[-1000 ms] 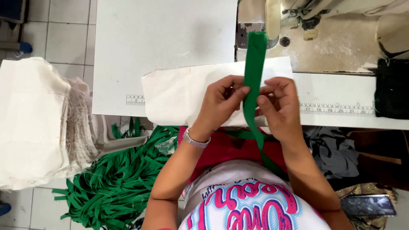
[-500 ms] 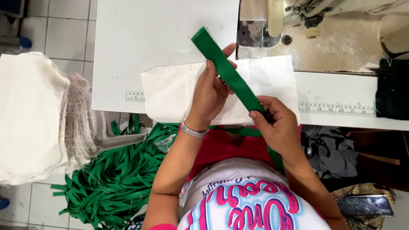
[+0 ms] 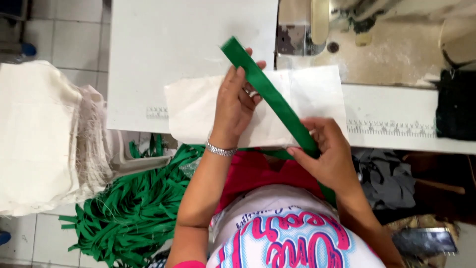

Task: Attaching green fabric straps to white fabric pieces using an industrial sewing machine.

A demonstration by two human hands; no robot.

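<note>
Head camera: at a white sewing table (image 3: 193, 44), the left hand (image 3: 238, 101) pinches the upper end of a flat green fabric strap (image 3: 270, 97), the right hand (image 3: 329, 151) pinching its lower part, stretched diagonally above a cream cloth panel (image 3: 198, 111); aligning it seemingly demands steady tension
</note>
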